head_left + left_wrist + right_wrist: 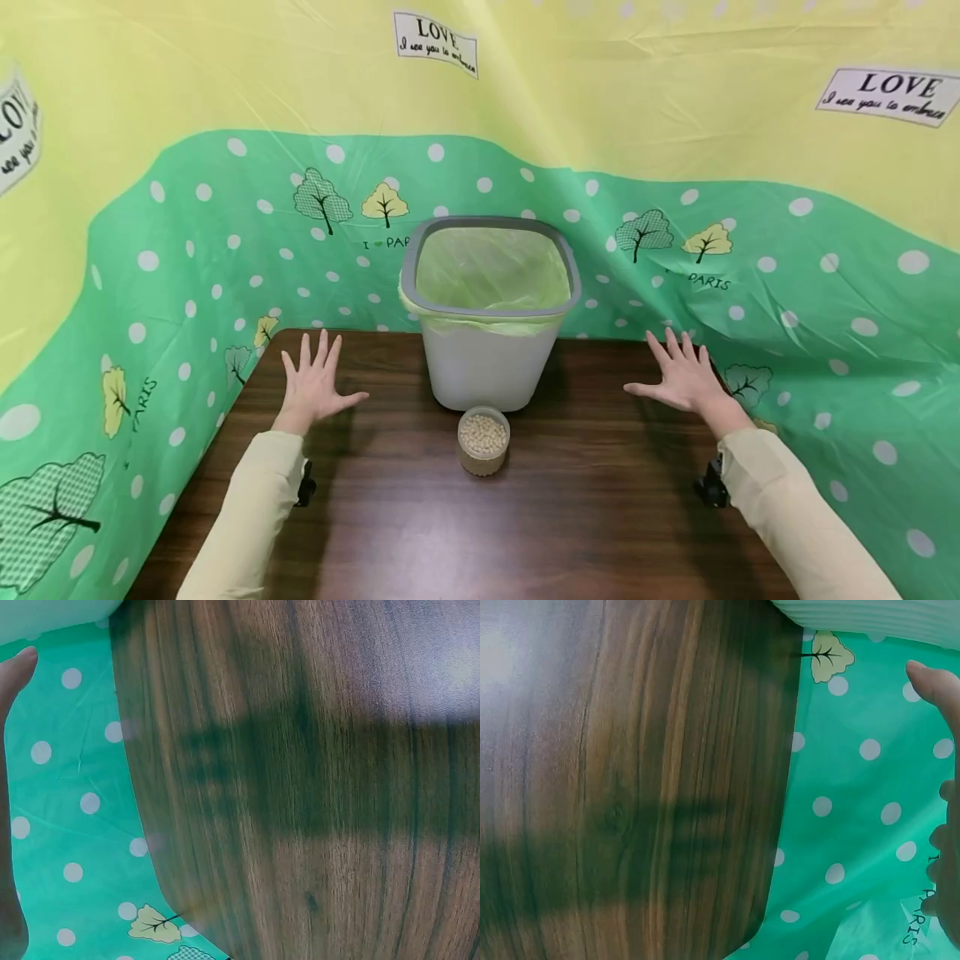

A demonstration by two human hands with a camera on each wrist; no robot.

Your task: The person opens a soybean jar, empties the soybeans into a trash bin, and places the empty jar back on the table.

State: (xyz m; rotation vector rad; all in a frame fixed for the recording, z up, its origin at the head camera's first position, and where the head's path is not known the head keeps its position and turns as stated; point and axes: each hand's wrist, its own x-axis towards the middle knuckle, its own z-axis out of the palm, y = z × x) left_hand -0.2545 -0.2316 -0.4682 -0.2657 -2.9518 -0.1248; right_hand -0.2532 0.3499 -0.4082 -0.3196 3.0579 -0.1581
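Note:
A grey-rimmed white bin (489,350) lined with a pale green bag stands at the back middle of the dark wooden table (585,508). In front of it sits a small clear jar (483,441) filled with pale round beans, its top uncovered. My left hand (315,381) lies flat near the table's back left corner, fingers spread, holding nothing. My right hand (678,375) lies flat near the back right corner, fingers spread too. Both are well apart from the bin and jar. The wrist views show only wood grain, table edge and fingertips (937,682).
A green and yellow polka-dot cloth (810,275) with trees and "LOVE" labels surrounds the table on the left, back and right. Small black clamps (708,486) sit by each forearm. Bare wood stretches in front of the jar.

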